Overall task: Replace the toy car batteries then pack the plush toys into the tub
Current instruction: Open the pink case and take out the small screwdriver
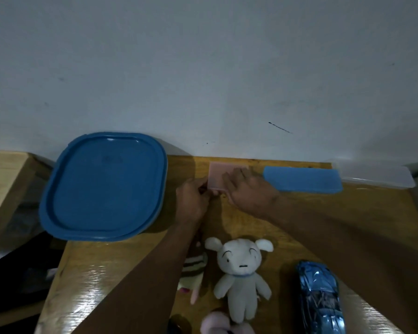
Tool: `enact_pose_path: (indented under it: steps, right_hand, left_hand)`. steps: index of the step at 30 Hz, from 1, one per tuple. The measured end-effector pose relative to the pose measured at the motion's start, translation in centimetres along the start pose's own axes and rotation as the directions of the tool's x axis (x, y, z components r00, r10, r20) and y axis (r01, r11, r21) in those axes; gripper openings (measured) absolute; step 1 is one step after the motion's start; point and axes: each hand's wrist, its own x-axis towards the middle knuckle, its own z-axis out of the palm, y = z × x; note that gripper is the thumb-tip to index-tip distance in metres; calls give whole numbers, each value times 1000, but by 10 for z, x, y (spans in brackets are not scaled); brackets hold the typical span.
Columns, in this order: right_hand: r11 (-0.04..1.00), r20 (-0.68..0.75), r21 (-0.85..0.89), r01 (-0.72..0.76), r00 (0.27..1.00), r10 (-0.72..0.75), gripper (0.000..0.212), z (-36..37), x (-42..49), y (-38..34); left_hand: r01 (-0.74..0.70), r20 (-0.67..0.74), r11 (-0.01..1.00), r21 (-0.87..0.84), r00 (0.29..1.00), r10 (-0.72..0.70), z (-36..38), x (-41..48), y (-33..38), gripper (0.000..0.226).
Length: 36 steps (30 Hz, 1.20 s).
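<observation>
Both hands are on a small pink box (217, 175) near the wall at the back of the wooden table (111, 266). My left hand (193, 197) grips its left front corner, and my right hand (249, 189) lies over its right side. A white plush dog (240, 273) lies face up in front of them. A striped plush (194, 268) is partly hidden under my left forearm. A pink plush (223, 324) shows at the bottom edge. The shiny blue toy car (320, 297) sits at the lower right. The tub with its blue lid (104, 186) on stands at the left.
A long blue box lid (302, 180) lies to the right of the pink box, with a clear plastic container (381, 177) behind it. The grey wall runs along the table's far edge. Another wooden surface (3, 179) and dark clutter are at the left.
</observation>
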Motion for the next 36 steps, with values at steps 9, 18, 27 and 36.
enact_pose_path:
  steps: [9,18,27,36]
  right_hand:
    - [943,-149,-297,151,968,-202,37,-11,8,-1]
    - [621,-43,764,-175,947,319,24,-14,7,47]
    - [-258,431,856,-448,342,835,33,-9,18,26]
    - [218,192,845,-489,657,729,8,-30,10,8]
  left_hand:
    - [58,1,989,-133,998,-59,-4,-4,6,10]
    - [13,132,999,37,991,-18,-18,-1,14,20]
    - [-63,123,989,133,991,47,-16,-7,17,34]
    - [8,102,976,219,994,-31,-13,-2,23,26]
